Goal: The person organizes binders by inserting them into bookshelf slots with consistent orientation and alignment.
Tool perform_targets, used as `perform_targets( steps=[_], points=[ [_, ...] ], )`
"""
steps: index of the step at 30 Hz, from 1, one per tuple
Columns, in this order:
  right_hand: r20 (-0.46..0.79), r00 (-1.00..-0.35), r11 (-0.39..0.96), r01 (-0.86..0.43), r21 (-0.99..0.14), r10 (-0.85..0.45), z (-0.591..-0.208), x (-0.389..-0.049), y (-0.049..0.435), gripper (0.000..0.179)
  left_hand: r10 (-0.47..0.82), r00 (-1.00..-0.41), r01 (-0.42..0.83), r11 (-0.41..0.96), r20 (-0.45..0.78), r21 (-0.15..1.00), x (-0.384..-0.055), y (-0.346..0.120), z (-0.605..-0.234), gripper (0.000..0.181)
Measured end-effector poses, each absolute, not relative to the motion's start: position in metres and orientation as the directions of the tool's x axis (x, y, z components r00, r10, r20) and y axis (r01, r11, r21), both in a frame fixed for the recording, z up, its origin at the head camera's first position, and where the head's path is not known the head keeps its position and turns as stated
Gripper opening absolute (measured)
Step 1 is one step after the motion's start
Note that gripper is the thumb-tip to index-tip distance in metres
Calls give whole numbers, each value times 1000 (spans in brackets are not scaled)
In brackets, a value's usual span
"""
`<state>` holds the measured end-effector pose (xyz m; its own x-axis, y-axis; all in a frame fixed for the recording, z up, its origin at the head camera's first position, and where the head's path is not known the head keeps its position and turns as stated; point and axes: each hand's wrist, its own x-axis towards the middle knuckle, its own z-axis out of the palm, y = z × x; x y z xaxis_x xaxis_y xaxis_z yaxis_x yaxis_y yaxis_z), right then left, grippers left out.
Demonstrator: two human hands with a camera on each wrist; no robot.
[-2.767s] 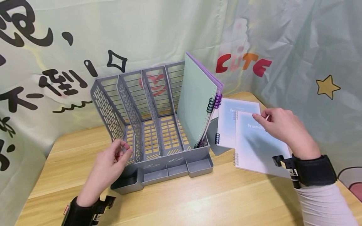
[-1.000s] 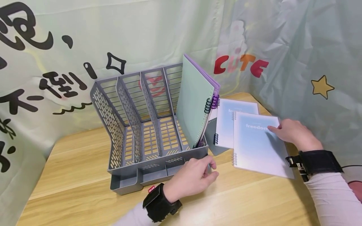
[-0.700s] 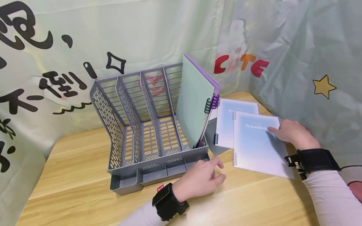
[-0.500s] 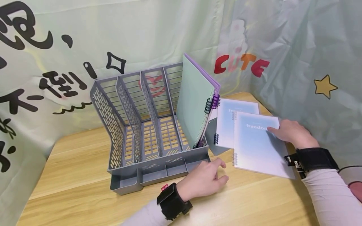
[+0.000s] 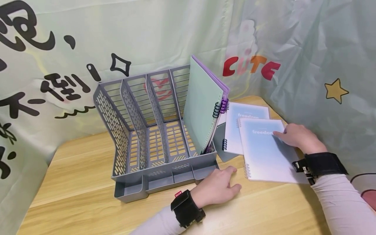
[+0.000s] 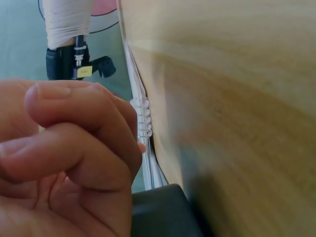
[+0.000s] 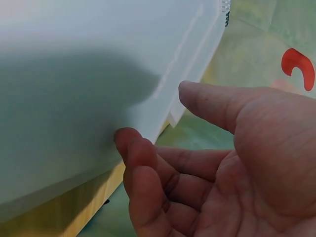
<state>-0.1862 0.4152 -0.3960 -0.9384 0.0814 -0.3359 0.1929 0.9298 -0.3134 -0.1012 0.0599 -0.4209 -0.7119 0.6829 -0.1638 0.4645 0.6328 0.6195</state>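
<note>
My right hand (image 5: 298, 137) is at the right edge of the upper of two pale blue spiral notebooks (image 5: 264, 156) marked "freedom". In the right wrist view its loosely bent fingertips (image 7: 129, 136) meet the notebook's edge, and the thumb stands apart from them. My left hand (image 5: 218, 187) hovers over the table by the front right corner of a grey desk organizer (image 5: 164, 166). Its fingers hang loosely curled with nothing between them. In the organizer's rightmost slot a light green spiral notebook (image 5: 201, 104) leans against a purple one (image 5: 215, 76).
Under the upper notebook lies a second blue notebook (image 5: 233, 130). A dark grey cover (image 5: 220, 143) pokes out beside the organizer. Printed curtain (image 5: 311, 58) hangs behind the wooden table (image 5: 264, 209) and along its right side. Low trays (image 5: 164, 182) run along the organizer's front.
My left hand has come from the organizer's left side to its front right corner. The right hand has lowered to the upper notebook, which has just shifted left and turned slightly.
</note>
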Motion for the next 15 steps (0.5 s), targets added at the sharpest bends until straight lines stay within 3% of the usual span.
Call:
perform_targets(
  steps=[10,15],
  points=[
    [-307,-948,943,173,-285,81,-398,-190,401,63,677,-712,467,655,-187,594,-99,59,-420,61],
    [-262,-963,955,129,-266,57,-399,-191,389,56,677,-714,463,650,-182,603,-99,56,-421,59]
  ],
)
